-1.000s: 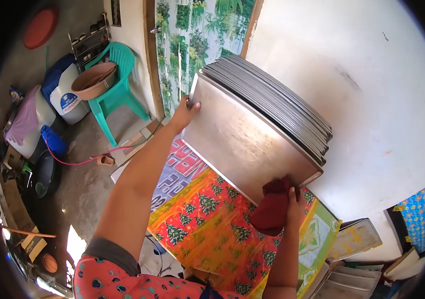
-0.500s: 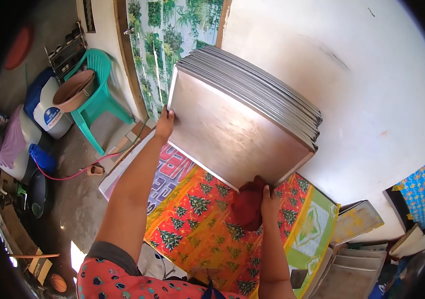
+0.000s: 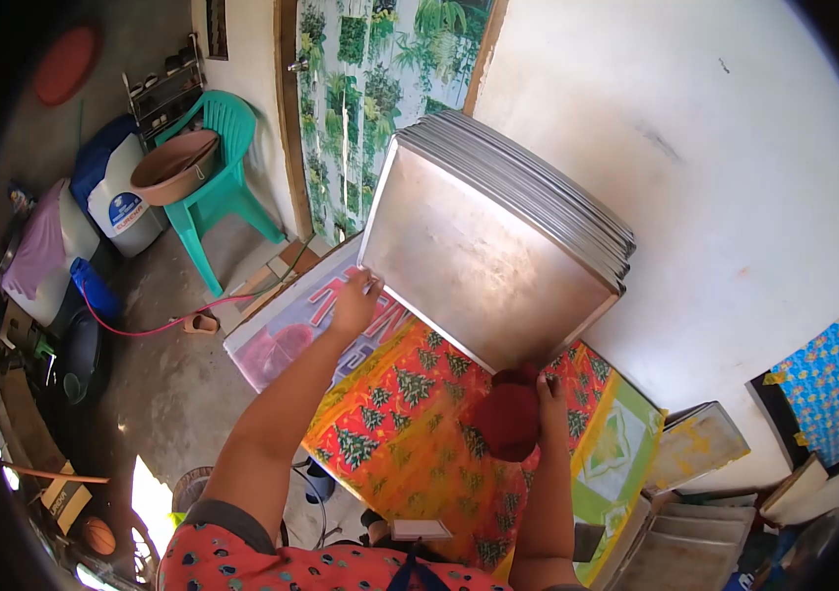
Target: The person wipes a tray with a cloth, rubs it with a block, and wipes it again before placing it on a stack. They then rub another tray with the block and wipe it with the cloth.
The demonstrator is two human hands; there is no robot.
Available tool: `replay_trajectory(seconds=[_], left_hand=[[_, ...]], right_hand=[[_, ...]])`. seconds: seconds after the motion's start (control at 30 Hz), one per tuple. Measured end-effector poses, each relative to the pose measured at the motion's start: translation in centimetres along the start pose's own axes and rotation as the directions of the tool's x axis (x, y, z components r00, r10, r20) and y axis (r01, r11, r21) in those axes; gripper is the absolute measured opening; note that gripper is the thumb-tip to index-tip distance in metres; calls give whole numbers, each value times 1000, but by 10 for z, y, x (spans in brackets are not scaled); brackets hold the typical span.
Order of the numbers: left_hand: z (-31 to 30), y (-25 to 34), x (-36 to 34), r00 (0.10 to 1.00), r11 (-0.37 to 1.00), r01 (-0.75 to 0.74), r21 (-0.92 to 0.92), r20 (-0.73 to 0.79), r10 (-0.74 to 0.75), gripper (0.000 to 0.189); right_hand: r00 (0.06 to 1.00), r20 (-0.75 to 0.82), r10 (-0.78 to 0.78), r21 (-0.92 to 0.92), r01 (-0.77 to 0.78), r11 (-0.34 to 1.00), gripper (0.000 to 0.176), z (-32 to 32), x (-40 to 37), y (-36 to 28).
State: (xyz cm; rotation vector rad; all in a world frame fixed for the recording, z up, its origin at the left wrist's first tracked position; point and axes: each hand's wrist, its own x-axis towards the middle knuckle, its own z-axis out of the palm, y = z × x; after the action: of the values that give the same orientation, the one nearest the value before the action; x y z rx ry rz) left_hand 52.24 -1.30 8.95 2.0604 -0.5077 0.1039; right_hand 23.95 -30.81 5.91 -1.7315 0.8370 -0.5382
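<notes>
A thick stack of metal trays leans upright against the white wall on a table covered with a red and orange tree-patterned cloth. At the lower left corner of the front tray is my left hand, its fingers bent by the tray's edge; whether they grip it is unclear. My right hand holds a dark red cloth near the front tray's bottom corner.
On the left stands a green plastic chair bearing a brown basin, with white containers beside it. More trays stand low at the right. A small white-edged rectangular object lies at the table's near edge.
My left hand has moved down from the front tray's left edge to its lower left corner. My right hand and the red cloth are slightly lower and further right. The camera view has shifted.
</notes>
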Motion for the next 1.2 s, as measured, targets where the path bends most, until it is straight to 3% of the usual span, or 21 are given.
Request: replay_trajectory(seconds=[0.07, 0.13, 0.2, 0.27, 0.33, 0.37, 0.4, 0.43, 0.5, 0.53, 0.6, 0.63, 0.67, 0.77, 0.83, 0.9, 0.93, 1.03, 1.07, 1.13, 1.2], left_hand=[[-22, 36, -63, 999, 1000, 10, -24, 37, -9, 35], [-38, 50, -129, 889, 896, 391, -211, 337, -309, 37], [-34, 68, -207, 926, 657, 352, -667, 352, -140, 36], [-42, 117, -272, 848, 355, 527, -772, 454, -272, 36], [-46, 137, -321, 760, 84, 623, -778, 576, -300, 36], [-44, 136, -341, 731, -12, 647, -763, 624, -278, 35], [-42, 112, -350, 712, 49, 684, -728, 650, -265, 40], [-54, 119, -362, 654, -41, 704, -709, 670, -350, 36], [-75, 109, -393, 729, -61, 636, -770, 624, -280, 39], [-90, 108, -405, 796, 35, 562, -826, 530, -292, 42], [-123, 106, -426, 853, 72, 465, -882, 424, -304, 46], [-136, 101, -435, 850, 12, 446, -895, 419, -320, 48], [-140, 93, -446, 865, 146, 418, -897, 343, -366, 55], [-137, 134, -463, 813, 98, 495, -863, 420, -404, 67], [-116, 170, -475, 789, 295, 611, -735, 534, -303, 78], [-93, 175, -496, 731, 207, 674, -709, 680, -51, 76], [-90, 180, -504, 671, 142, 729, -670, 740, 47, 76], [-77, 197, -517, 457, 0, 871, -491, 811, 366, 76], [-74, 195, -516, 423, 112, 869, -482, 840, 340, 75], [-78, 180, -516, 367, 314, 842, -439, 892, 263, 75], [-63, 164, -529, 540, 807, 551, -213, 828, -150, 76]], right_hand=[[977, 199, 71, 292, -128, 948, 65, -33, -30, -34], [908, 370, 198, 596, -395, 699, 51, -52, -50, -50], [936, 352, -31, 764, -268, 587, 41, -39, -104, -94], [947, 229, -226, 380, 127, 916, 35, -43, -147, -61], [781, 620, 72, 5, -95, 995, 45, -5, -228, -93], [665, 732, -145, -71, 287, 955, 50, 7, -267, -83], [501, 791, -352, -58, 633, 772, 56, 19, -305, -72], [437, 760, -482, -233, 874, 425, 55, 9, -339, -86], [467, 795, -387, 89, 540, 837, 40, -18, -349, -87], [459, 814, -355, 242, 288, 927, 34, -33, -348, -88], [698, 713, 67, -217, 130, 967, 34, -69, -343, -79], [721, 684, 111, -306, 145, 941, 36, -85, -344, -74], [741, 653, 155, -392, 156, 907, 39, -102, -345, -68], [632, 761, -149, -239, 485, 841, 61, -123, -362, -66], [640, 689, -342, -141, 580, 802, 80, -103, -404, -80], [474, 789, -390, 55, 578, 814, 101, -87, -414, -74], [542, 720, -434, 69, 566, 821, 86, -86, -415, -67], [669, 714, -206, 227, 57, 972, 65, -117, -371, -40], [819, 536, -206, 214, 104, 971, 48, -131, -359, -30], [860, 482, -166, 223, 62, 973, 49, -176, -313, -19], [965, 213, -151, 242, 98, 965, 48, -216, -260, 3]])
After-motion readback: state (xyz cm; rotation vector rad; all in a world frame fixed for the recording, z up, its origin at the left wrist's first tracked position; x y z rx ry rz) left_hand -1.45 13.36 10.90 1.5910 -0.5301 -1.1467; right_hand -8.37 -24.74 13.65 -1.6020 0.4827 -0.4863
